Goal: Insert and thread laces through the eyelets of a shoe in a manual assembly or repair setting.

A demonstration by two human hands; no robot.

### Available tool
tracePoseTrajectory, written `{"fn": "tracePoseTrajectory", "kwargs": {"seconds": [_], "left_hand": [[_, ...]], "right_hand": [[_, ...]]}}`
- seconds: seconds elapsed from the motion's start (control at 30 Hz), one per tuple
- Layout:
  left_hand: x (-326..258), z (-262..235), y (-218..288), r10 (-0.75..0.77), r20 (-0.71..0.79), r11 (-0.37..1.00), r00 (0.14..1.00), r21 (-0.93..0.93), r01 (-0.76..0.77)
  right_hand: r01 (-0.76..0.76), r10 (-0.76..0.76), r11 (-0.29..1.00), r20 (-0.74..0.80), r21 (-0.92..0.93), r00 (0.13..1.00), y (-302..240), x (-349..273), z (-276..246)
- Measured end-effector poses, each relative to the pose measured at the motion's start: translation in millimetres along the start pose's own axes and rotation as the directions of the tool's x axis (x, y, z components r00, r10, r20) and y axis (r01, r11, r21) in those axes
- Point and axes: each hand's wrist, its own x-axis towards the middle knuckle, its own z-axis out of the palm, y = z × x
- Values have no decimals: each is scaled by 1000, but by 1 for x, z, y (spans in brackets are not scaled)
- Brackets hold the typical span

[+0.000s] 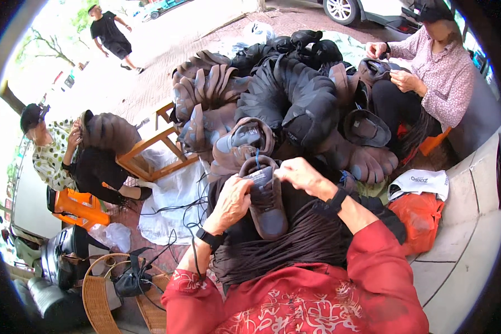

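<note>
A brown lace-up shoe (269,214) with a grey-blue toe lies over my lap, its toe toward me. My left hand (232,204) is closed at the left edge of its opening, thumb and fingers on the shoe. To the right of the shoe's tongue, my right hand (305,177) is closed in a pinch; what its fingertips hold is too small to tell. A thick bundle of dark brown shoelaces (295,236) lies across my lap below the shoe. Just beyond stands a big pile of shoes (286,92), black and brown ones nested in rows.
One person (55,150) sits at the left with a stack of shoes; another (442,83) works on a shoe at the right. A wooden stool frame (153,158) lies by the pile. An orange bag (420,220) is on my right, a wicker chair (103,300) on my left.
</note>
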Motion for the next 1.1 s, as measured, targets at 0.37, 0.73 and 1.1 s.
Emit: {"fn": "tracePoseTrajectory", "kwargs": {"seconds": [0.37, 0.73, 1.1], "left_hand": [[-2, -14, -18, -90, 186, 995, 978, -18, 95], [5, -2, -17, -153, -10, 982, 988, -114, 151], [-2, 8, -2, -276, 130, 952, 952, -100, 290]], "right_hand": [[143, -126, 905, 68, -402, 990, -7, -2, -1], [328, -314, 874, 99, -359, 944, -5, 1, 7], [149, -101, 906, 139, -396, 985, 2, -13, 0]]}}
